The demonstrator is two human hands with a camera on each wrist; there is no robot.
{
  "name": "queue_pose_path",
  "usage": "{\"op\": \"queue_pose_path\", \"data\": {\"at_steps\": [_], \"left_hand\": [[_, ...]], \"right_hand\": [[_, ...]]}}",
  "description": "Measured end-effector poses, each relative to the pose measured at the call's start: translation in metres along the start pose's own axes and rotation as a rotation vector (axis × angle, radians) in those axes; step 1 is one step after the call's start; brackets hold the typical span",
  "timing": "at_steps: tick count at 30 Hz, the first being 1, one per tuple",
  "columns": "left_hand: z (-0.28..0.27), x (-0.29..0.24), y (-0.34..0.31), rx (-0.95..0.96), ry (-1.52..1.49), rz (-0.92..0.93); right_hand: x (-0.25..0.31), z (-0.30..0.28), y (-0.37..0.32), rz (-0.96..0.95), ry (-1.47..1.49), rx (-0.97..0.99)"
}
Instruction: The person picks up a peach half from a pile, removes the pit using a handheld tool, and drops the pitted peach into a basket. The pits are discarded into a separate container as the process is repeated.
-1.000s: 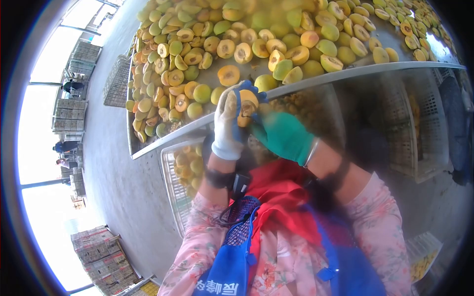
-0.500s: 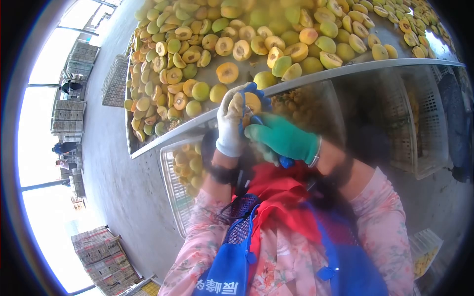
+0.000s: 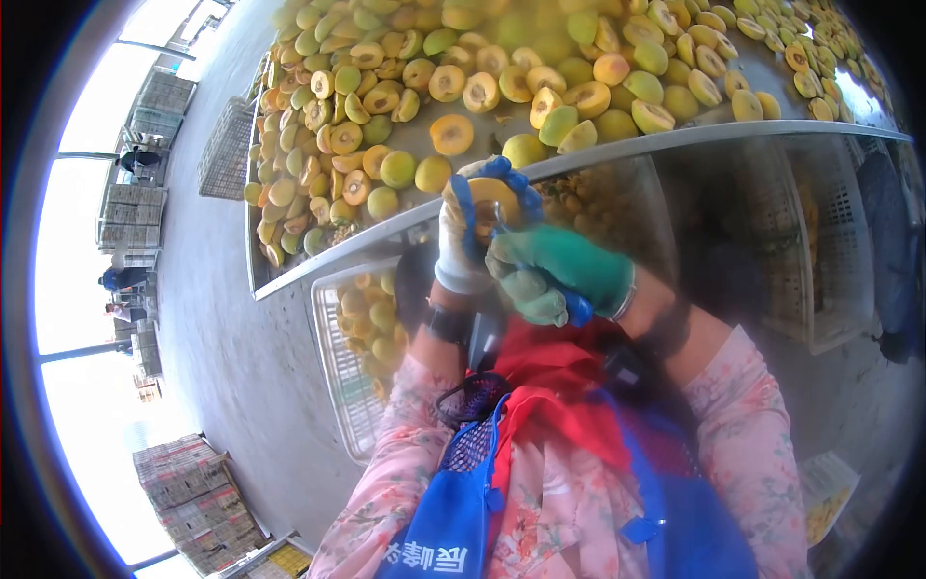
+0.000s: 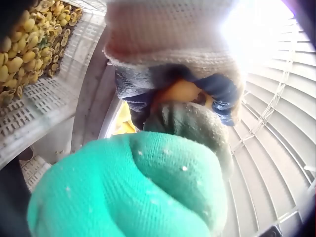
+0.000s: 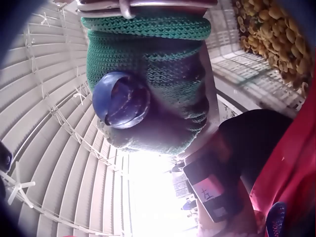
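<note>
The left hand (image 3: 465, 232), in a white glove with blue fingers, grips a cut fruit half (image 3: 494, 205) just below the table's rim. Its cut face is turned toward the right hand (image 3: 564, 270). That hand wears a green glove and curls around a tool with a blue handle (image 3: 579, 309); the tool's metal tip touches or nears the fruit's middle. In the right wrist view the rounded blue handle end (image 5: 121, 100) sticks out of the green glove (image 5: 168, 84). In the left wrist view the green glove (image 4: 123, 187) hides most of the fruit (image 4: 182, 94).
A metal-rimmed table (image 3: 675, 145) bears many halved and whole yellow-green fruits (image 3: 451, 135). Under its edge stand a white crate of fruit (image 3: 333, 376) and other crates (image 3: 820, 289). Stacked crates (image 3: 198, 502) stand on the floor at the left, with people farther back.
The right hand has turned from over the fruit to beside it, and the blue handle has come into view. Both hands have shifted slightly, the fruit still in the left one.
</note>
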State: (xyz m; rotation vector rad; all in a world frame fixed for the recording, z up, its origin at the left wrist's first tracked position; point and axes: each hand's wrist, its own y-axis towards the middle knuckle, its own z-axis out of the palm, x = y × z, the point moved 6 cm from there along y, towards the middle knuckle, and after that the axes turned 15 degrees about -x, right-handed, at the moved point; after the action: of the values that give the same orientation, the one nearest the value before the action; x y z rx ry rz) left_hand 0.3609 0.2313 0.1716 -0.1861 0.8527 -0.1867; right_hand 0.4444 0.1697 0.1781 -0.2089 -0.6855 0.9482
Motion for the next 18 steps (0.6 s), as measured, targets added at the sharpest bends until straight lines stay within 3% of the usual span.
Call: {"op": "queue_pose_path", "data": {"at_steps": [4, 5, 7, 11, 12, 15, 18], "left_hand": [[-0.033, -0.012, 0.011, -0.22, -0.143, 0.038], [-0.055, -0.02, 0.021, -0.164, -0.309, 0.009], [-0.084, -0.058, -0.002, -0.311, -0.227, 0.097], [-0.157, -0.14, -0.063, -0.515, 0.434, 0.362], [-0.176, -0.158, -0.075, -0.561, 0.615, 0.397], [-0.189, -0.188, -0.083, -0.655, 1.508, 0.824], [-0.13, -0.178, -0.038, -0.49, 1.62, 0.81]], "right_hand": [[0.001, 0.004, -0.013, -0.04, -0.104, -0.007], [0.004, 0.006, -0.019, -0.052, -0.137, 0.008], [0.012, -0.001, -0.026, -0.076, -0.293, -0.045], [0.013, -0.019, -0.022, -0.211, -0.831, -0.223], [0.02, -0.022, -0.023, -0.234, -1.187, -0.259], [-0.006, -0.079, 0.009, -0.413, -1.847, -0.433], [0.013, -0.061, 0.004, -0.356, -1.759, -0.421]]}}
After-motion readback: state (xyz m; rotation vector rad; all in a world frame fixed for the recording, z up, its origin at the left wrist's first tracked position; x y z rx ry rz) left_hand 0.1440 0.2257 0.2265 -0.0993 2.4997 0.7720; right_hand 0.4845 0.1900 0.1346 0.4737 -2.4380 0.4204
